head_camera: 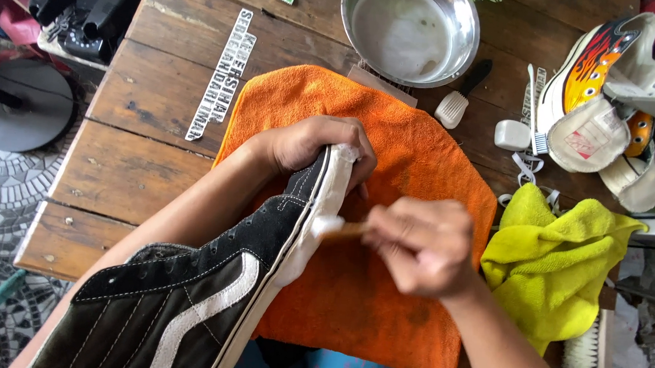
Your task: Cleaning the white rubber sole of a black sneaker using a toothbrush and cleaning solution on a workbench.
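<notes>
Weathered wooden planks form the surface (147, 95), which stands over a mosaic-tiled floor (3, 192) at the left. An orange terry towel (424, 151) is spread across the middle of the surface, and the work takes place above it.

A black suede high-top sneaker (190, 288) with a white side stripe lies tipped on its side. Its long axis runs from the near left corner up toward the centre, toe pointing far. The white rubber sole edge (327, 199) faces right, coated in foam.

The left hand (311, 146) wraps the toe end, its fingers curled over the sole edge and pressed against the rubber. The right hand (424, 243) sits just to the right of the sole edge, blurred; its fingers are closed in a pinch on the wooden handle of a small brush (336, 228), whose foamy head touches the rubber. The sole edge thus lies directly left of the right fingers, and the brush meets it roughly crosswise to the shoe's long axis.

Beyond the towel stands a round steel bowl (408, 33) holding cloudy liquid, with a white-bristled, dark-handled brush (460, 98) just beside it. A crumpled yellow-green cloth (552, 267) lies near right, and flame-patterned sneakers (611, 93) are piled at the far right.
</notes>
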